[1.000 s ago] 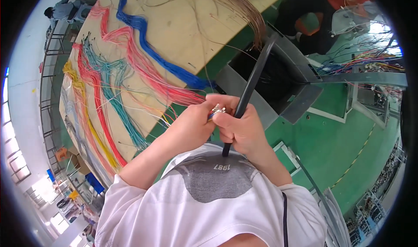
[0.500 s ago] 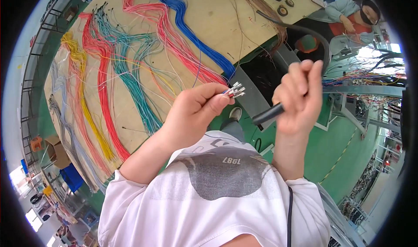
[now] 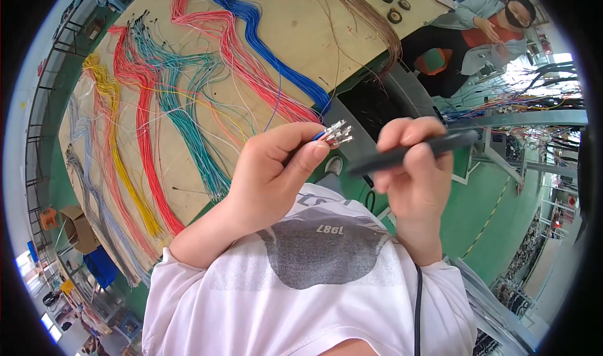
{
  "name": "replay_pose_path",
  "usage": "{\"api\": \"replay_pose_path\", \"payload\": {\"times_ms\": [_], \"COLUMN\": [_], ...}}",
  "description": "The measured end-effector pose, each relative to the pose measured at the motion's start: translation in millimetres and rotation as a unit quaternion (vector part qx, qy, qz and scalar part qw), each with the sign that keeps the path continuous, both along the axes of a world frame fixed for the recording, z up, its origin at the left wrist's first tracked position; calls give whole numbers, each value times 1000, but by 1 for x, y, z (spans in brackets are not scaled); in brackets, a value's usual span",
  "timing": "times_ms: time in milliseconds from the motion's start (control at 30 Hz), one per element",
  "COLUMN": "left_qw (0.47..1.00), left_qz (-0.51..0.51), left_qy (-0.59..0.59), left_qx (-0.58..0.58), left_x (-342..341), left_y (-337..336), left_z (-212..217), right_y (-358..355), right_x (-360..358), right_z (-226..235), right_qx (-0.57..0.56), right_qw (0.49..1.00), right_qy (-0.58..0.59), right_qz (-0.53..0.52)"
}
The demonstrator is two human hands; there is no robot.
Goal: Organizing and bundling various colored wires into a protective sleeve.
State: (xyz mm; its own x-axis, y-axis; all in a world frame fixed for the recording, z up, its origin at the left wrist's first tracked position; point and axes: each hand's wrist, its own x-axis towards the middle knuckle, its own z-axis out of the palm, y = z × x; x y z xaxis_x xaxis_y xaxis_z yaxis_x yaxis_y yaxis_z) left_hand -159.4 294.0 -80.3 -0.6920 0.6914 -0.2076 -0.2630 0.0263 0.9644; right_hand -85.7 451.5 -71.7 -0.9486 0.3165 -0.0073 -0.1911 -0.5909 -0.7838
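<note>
My left hand point(image 3: 270, 167) is closed with thumb and forefinger pinched round a small bundle of wires point(image 3: 320, 135). Silvery crimped terminals point(image 3: 339, 133) stick out of the pinch to the right; at least one wire is blue. In my right hand point(image 3: 418, 174) a black tube point(image 3: 452, 141) lies across the fingers, blurred by motion. Its near-left end points at the terminals, with a small gap between them. Beyond my left hand, bundles of red wires point(image 3: 276, 92) and blue wires point(image 3: 276, 58) run over the table.
The beige table point(image 3: 301, 26) carries more bundles of teal wires point(image 3: 182, 114), yellow wires point(image 3: 135, 180) and brown wires point(image 3: 364, 10). Black tape rolls point(image 3: 394, 16) lie at its far side. A seated person point(image 3: 483, 29) is at the upper right, near a metal rack point(image 3: 521, 124) hung with wires.
The black tube has swung from a long curve reaching up and away to a slanted line across my right hand. That hand's raised fingers have lowered onto it. The left hand keeps its pinch.
</note>
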Motion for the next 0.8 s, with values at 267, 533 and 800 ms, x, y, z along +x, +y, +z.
{"api": "replay_pose_path", "payload": {"times_ms": [267, 533, 800], "left_qw": [955, 968, 963], "left_qz": [-16, -84, -85], "left_qy": [294, 233, 255], "left_qx": [-23, -33, 2], "left_x": [2, -2, -7], "left_y": [11, 12, 10], "left_z": [8, 9, 2], "right_y": [13, 25, 28], "right_x": [-2, -7, -17], "right_z": [17, 25, 18], "right_qx": [246, 288, 150], "right_qw": [963, 953, 982], "right_qy": [62, -57, -113], "right_qz": [-88, -79, 4]}}
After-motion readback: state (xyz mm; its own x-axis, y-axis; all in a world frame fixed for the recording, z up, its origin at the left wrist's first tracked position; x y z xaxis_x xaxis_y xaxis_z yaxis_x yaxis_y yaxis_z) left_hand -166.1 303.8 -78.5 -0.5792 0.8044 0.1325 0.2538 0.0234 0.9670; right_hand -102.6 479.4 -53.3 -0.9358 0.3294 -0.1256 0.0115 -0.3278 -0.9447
